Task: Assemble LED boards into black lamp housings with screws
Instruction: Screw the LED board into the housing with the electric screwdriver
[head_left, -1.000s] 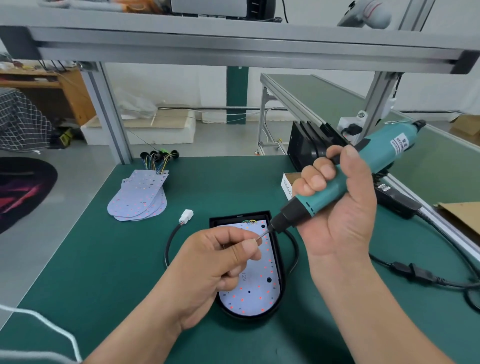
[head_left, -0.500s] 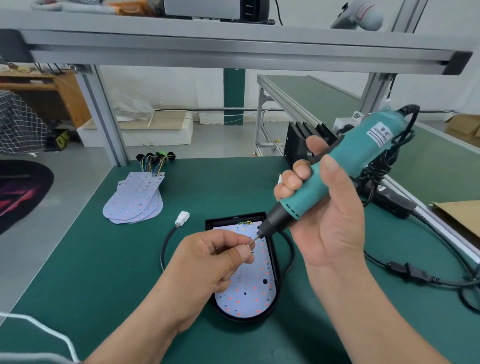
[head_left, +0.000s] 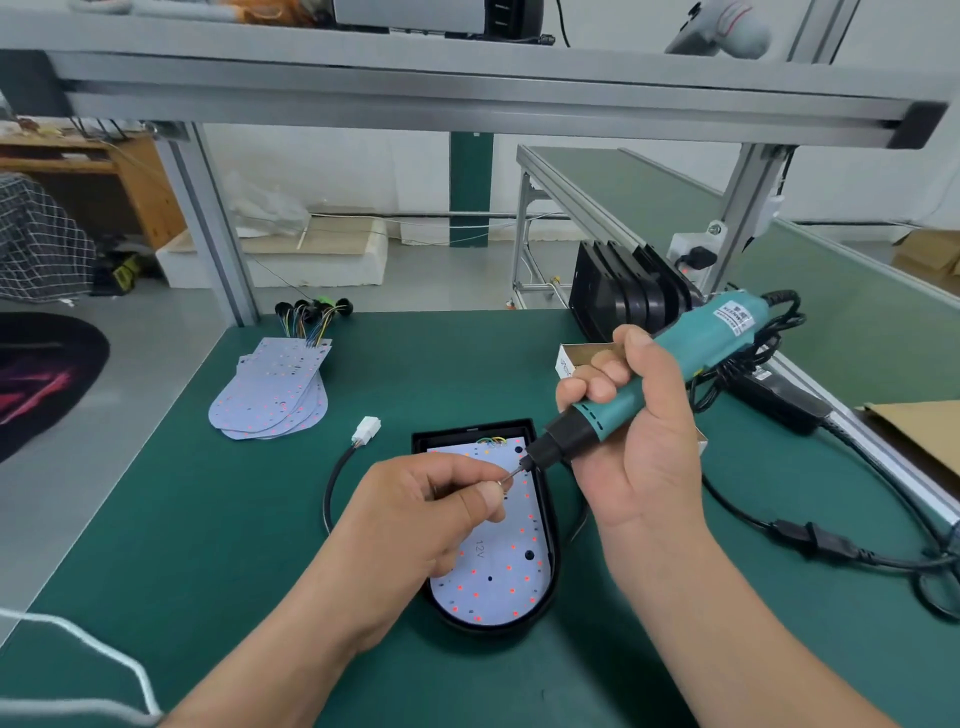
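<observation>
Counter (head_left: 208, 519): green mat. The job sits in the middle of it, right in front of the person.

Black lamp housing (head_left: 470, 429): lies flat and open side up, with nothing clamping it. It looks like rigid moulded plastic, light enough to skate on the mat under a side load. I'd steady it by the outer rim and keep the drive force straight down.

LED board (head_left: 498, 577): seated inside the housing, emitters up. It's a thin, stiff sheet and probably light. The emitters and the soldered wires at the top edge are the fragile bits, so handle it by the edges or bare patches only and don't lever it.

Electric screwdriver (head_left: 691, 353): the right hand (head_left: 639, 447) has its grip wrapped around the teal barrel, low near the black nose. Good control point, though the trailing cord will likely tug. The tool is tilted, with the bit (head_left: 514, 472) angled down-left above the board's top right corner.

Screw (head_left: 502, 482): the left hand (head_left: 431, 514) pinches it between thumb and forefinger, right at the bit tip and above the board. It's tiny, metal and easy to fumble, and I can't tell if it has seated on the bit. Judging by this, the step is loading the screw, and nothing has been driven at that corner yet. Main risk is a dropped screw or a cross-threaded start if the tool goes in tilted.
</observation>
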